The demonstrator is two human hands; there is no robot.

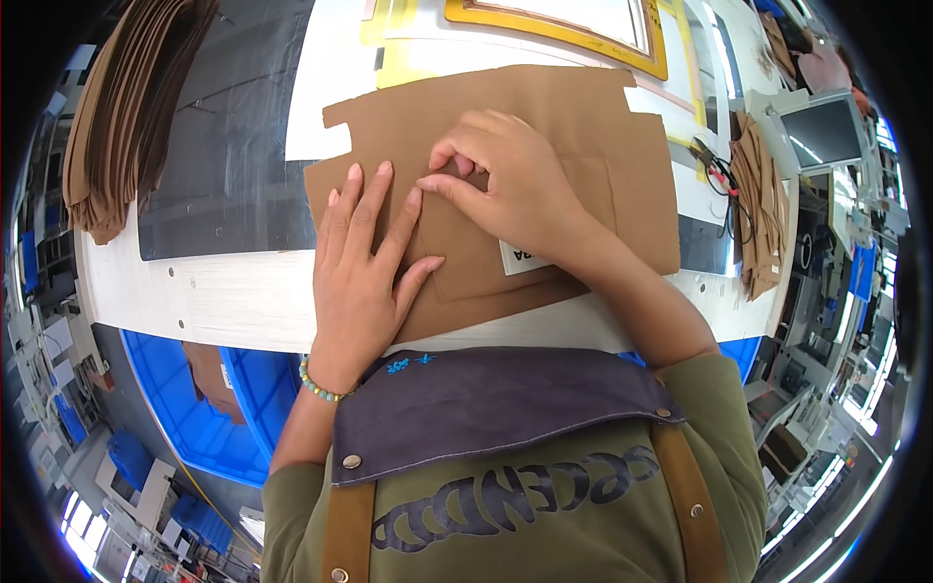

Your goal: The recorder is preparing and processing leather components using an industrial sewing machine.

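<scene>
A brown fabric panel (573, 112) with notched corners lies flat before me on the table. A stitched rectangle like a patch pocket (466, 267) shows on it, with a white label (518, 258) partly under my right wrist. My left hand (358, 267) rests flat on the panel's left part, fingers spread and palm down. Just beside its index fingertip, my right hand (520, 175) is curled in a pinch at the stitched piece's upper left corner. Whatever is between the thumb and finger is too small to make out.
Stacked brown pieces (126, 117) stand at the far left, and more brown pieces (758, 204) lie at the right. Red-and-black handled snips (717, 173) sit nearby. A yellow frame (564, 29) lies beyond the panel. Blue bins (185, 408) are below the table's front edge.
</scene>
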